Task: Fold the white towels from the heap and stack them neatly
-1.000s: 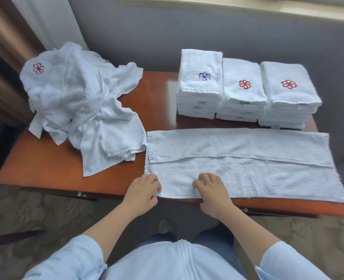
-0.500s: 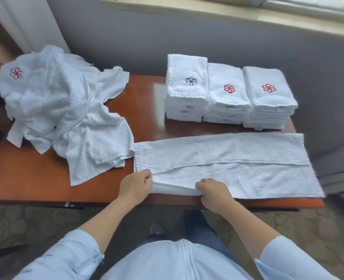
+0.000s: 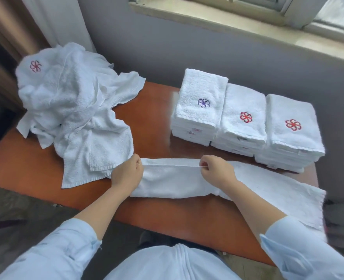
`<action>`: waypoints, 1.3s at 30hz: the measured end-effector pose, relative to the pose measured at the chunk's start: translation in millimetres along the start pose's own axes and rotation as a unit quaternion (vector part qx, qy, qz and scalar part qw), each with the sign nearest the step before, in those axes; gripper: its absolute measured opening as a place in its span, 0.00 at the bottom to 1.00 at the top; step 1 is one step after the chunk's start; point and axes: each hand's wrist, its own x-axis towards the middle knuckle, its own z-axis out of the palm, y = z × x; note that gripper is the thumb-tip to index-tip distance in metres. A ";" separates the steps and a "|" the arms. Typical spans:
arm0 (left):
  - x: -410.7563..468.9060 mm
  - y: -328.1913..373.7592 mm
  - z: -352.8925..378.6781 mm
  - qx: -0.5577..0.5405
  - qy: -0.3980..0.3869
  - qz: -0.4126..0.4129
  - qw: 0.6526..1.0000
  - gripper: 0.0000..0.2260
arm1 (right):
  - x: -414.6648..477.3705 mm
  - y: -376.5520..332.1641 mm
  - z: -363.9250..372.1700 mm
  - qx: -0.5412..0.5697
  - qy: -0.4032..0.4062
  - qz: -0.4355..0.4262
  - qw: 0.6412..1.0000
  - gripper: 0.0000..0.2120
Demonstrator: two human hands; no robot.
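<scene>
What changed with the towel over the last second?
The left hand and right hand pinched the near edge of the spread towel and carried it toward the far edge, folding it lengthwise. The heap and three folded stacks stayed put.

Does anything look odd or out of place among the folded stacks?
Only the emblems: the left stack shows a purple flower on top, the middle stack and the right stack red ones.

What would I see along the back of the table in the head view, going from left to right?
heap of towels → purple-flower stack → middle red-flower stack → end red-flower stack
</scene>
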 end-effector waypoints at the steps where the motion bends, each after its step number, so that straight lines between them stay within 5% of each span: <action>1: 5.6 2.4 1.7 0.010 0.000 -0.009 1.000 0.07 | 6.8 2.9 2.5 0.002 -0.016 0.006 1.000 0.07; 6: 17.3 8.1 24.3 0.147 0.010 0.058 0.987 0.20 | 21.7 25.1 23.2 0.006 -0.067 0.033 0.997 0.12; 9: 9.2 22.4 34.5 0.121 0.037 0.103 0.987 0.23 | 21.0 31.7 31.5 0.025 -0.053 0.024 0.998 0.13; 21: -17.7 96.9 41.0 0.007 -0.152 0.273 0.950 0.19 | -57.1 52.8 25.6 0.101 0.068 0.063 0.991 0.27; 30: -62.0 144.8 60.1 -0.001 -0.142 0.437 0.888 0.18 | -170.0 66.3 41.7 0.086 0.141 0.221 0.961 0.28; 39: -103.9 199.4 82.6 0.019 -0.162 0.506 0.847 0.21 | -237.0 114.7 32.3 0.068 0.154 0.298 0.940 0.26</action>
